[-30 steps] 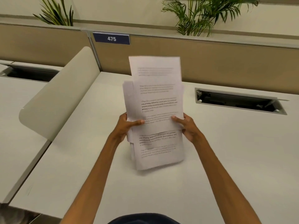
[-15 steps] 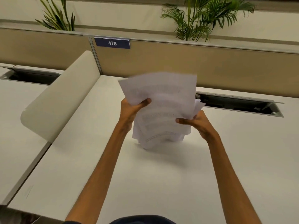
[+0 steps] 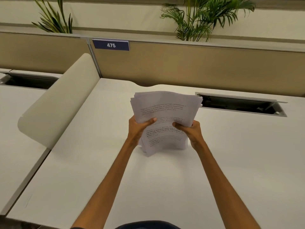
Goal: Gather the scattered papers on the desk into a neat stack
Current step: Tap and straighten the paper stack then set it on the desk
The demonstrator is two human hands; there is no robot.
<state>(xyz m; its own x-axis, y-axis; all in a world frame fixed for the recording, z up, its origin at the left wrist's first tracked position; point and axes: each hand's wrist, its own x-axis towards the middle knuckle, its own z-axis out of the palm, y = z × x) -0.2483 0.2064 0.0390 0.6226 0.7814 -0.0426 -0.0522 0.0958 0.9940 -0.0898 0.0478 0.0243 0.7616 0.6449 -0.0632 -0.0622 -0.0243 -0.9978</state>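
A bundle of white printed papers (image 3: 165, 109) stands on its lower edge on the white desk (image 3: 231, 162), at the desk's middle. My left hand (image 3: 139, 128) grips the bundle's left side, thumb across the front sheet. My right hand (image 3: 189, 129) grips the right side in the same way. The sheets bow backward at the top, and their upper and left edges are slightly fanned and uneven. No loose paper shows elsewhere on the desk.
A rounded beige divider (image 3: 61, 103) borders the desk on the left. An open cable tray slot (image 3: 241, 104) lies at the back right. A tan partition with a "475" sign (image 3: 110, 45) and plants (image 3: 201, 17) stands behind.
The bundle, held tall and staggered a second ago, was swung sideways in a blur and now rests lower on the desk with its sheets closer together. Both hands kept their grip.
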